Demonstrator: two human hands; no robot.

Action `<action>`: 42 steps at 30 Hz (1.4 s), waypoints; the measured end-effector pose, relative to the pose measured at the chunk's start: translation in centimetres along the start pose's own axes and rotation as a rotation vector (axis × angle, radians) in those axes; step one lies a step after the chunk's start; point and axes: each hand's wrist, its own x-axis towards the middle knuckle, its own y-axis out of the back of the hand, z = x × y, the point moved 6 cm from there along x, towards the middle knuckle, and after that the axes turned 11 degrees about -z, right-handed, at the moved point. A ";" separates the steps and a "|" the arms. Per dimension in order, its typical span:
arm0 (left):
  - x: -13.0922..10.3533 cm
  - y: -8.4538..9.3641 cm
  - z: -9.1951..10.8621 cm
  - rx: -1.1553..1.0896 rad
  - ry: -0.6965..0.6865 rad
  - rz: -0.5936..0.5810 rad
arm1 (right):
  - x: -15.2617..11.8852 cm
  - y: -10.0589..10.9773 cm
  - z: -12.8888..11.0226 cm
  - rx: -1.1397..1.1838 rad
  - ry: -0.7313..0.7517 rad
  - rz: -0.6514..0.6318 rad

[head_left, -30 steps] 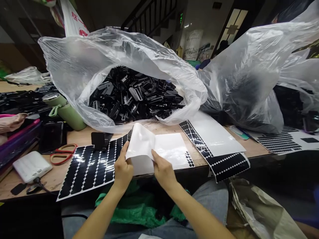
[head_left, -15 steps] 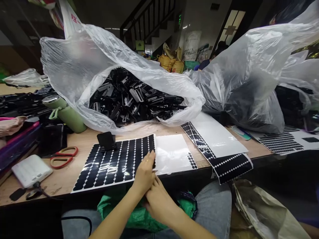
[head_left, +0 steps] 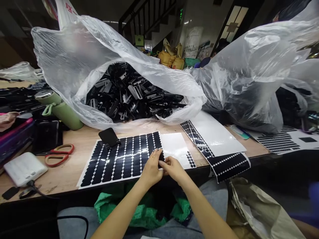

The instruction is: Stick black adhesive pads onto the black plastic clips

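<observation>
A white-backed sheet of black rounded stickers (head_left: 119,162) lies at the front of the table. My left hand (head_left: 152,168) is closed on its lower right edge, fingers on top. Beside it, my right hand (head_left: 174,170) has its fingers curled, the tips pinching at that same edge; whether a loose sticker is between them is hidden. A black folding stand (head_left: 109,137) rests on the sheet's upper left part. Partly under the sheet's right side is a mostly bare white backing sheet (head_left: 174,146) with several small black dots.
Behind stands a big plastic bag (head_left: 181,79) holding black plastic parts (head_left: 134,93). Red-handled scissors (head_left: 59,155), a white power bank (head_left: 25,169) and a green bottle (head_left: 66,114) are at left. More sticker sheets (head_left: 230,166) overhang the table edge at right.
The sticker sheet has shifted right with the stand on it. My right hand has come out from beneath my left and risen to the sheet's edge. The view has turned slightly.
</observation>
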 end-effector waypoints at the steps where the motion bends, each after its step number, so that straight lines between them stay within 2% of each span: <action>1: -0.4 0.2 0.4 -0.034 -0.043 -0.082 | -0.2 -0.1 0.1 0.013 0.008 0.012; 3: -1.4 0.9 1.2 -0.060 -0.100 -0.192 | -0.5 -0.2 0.3 0.083 -0.011 0.023; 7: -2.0 2.2 1.0 -0.042 -0.041 -0.228 | -0.7 -1.0 0.7 0.337 -0.144 -0.065; 11: 0.6 1.7 -0.5 0.051 0.038 -0.325 | -1.1 -1.7 1.7 0.288 -0.234 -0.085; 14: 3.4 1.3 -2.1 0.175 0.104 -0.286 | -1.2 -2.1 2.6 0.204 -0.263 -0.078; 17: 5.5 0.3 -3.6 0.249 0.120 -0.273 | -0.7 -2.2 2.7 0.047 -0.249 -0.063; 21: 6.8 0.0 -5.1 0.311 0.125 -0.242 | 0.2 -2.1 1.3 -0.152 -0.211 -0.027; 26: 6.5 0.3 -5.7 0.351 0.150 -0.210 | -0.4 -0.1 -3.0 -0.849 -0.009 0.222; 30: 6.6 0.8 -5.1 0.318 0.149 -0.206 | -1.1 2.1 -4.1 -0.995 0.228 0.390; 32: 7.9 2.2 -4.6 0.238 0.132 -0.122 | -1.1 2.5 -3.7 -0.992 0.380 0.422; 34: 10.2 4.9 -4.9 0.085 0.172 0.061 | -0.9 2.3 -2.9 -0.980 0.481 0.435; 35: 11.6 6.4 -5.5 -0.012 0.228 0.170 | -0.8 2.0 -2.4 -0.979 0.515 0.446; 36: 12.9 7.8 -6.6 -0.136 0.340 0.286 | -0.7 1.7 -2.1 -0.982 0.544 0.461; 37: 14.4 8.8 -7.4 -0.181 0.413 0.344 | -0.6 1.3 -1.8 -0.987 0.567 0.476; 39: 17.5 10.3 -8.8 -0.254 0.502 0.403 | -0.4 0.8 -1.5 -0.992 0.586 0.506; 42: 21.1 11.1 -10.2 -0.361 0.554 0.434 | -0.2 0.6 -1.5 -0.987 0.573 0.523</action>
